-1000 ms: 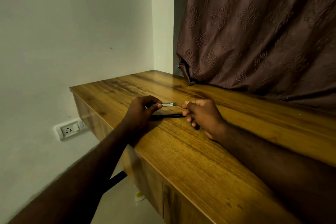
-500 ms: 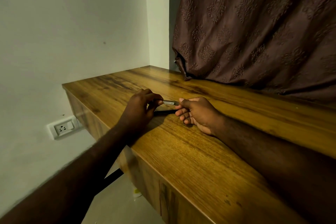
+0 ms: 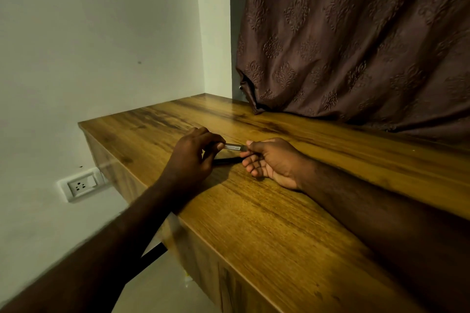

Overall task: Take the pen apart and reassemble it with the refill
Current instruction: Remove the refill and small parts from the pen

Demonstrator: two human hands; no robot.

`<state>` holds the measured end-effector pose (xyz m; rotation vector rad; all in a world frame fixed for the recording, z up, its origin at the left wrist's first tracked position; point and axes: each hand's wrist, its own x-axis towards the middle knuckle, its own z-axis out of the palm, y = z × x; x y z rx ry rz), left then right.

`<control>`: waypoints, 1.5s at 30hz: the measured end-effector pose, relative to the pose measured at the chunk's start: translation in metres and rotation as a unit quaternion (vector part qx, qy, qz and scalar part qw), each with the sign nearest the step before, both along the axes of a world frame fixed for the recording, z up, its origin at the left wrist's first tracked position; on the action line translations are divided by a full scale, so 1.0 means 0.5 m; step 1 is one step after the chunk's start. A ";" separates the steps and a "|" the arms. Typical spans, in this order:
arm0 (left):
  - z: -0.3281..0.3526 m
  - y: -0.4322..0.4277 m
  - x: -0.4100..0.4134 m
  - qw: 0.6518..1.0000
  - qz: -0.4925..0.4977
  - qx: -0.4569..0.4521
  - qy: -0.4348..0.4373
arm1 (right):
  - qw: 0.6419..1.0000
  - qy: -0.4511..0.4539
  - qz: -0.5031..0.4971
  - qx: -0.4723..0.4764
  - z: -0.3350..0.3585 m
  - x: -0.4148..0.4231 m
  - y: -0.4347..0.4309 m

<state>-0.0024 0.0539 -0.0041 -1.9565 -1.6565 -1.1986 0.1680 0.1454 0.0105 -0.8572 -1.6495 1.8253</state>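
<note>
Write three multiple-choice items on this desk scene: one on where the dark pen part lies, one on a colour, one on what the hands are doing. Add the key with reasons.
1. Where is the dark pen barrel?
A. on the wooden desk between the hands
B. on the floor
C. on top of the wall socket

2. What colour is the curtain?
A. white
B. brown
C. green

3. How is the light slim pen part held?
A. lying loose on the desk
B. by the right hand alone
C. by the fingers of both the left hand and the right hand

Key: 1 A, it lies on the wood below the hands. 2 B, brown patterned fabric. 3 C, each end meets a hand.
</note>
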 end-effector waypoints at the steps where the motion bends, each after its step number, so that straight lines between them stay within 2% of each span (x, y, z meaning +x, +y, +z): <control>1: -0.001 -0.001 -0.001 1.000 -0.001 0.002 0.000 | 1.000 0.001 0.002 0.000 0.000 0.001 0.000; 10: -0.001 0.000 -0.006 1.000 -0.012 -0.001 -0.022 | 1.000 -0.006 0.006 -0.001 0.002 -0.001 0.003; 23: -0.003 0.002 -0.001 1.000 -0.006 -0.014 0.015 | 1.000 -0.014 0.014 -0.011 0.002 0.000 0.006; 31: -0.004 -0.008 0.001 1.000 -0.007 0.008 0.014 | 0.999 -0.023 0.025 -0.003 0.000 -0.003 0.009; 40: -0.003 -0.002 0.006 0.999 -0.003 -0.027 0.022 | 0.999 -0.034 0.019 -0.013 0.001 -0.003 0.011; 45: -0.002 -0.004 0.007 1.000 -0.008 -0.002 0.023 | 0.999 -0.039 0.030 -0.011 0.000 -0.004 0.012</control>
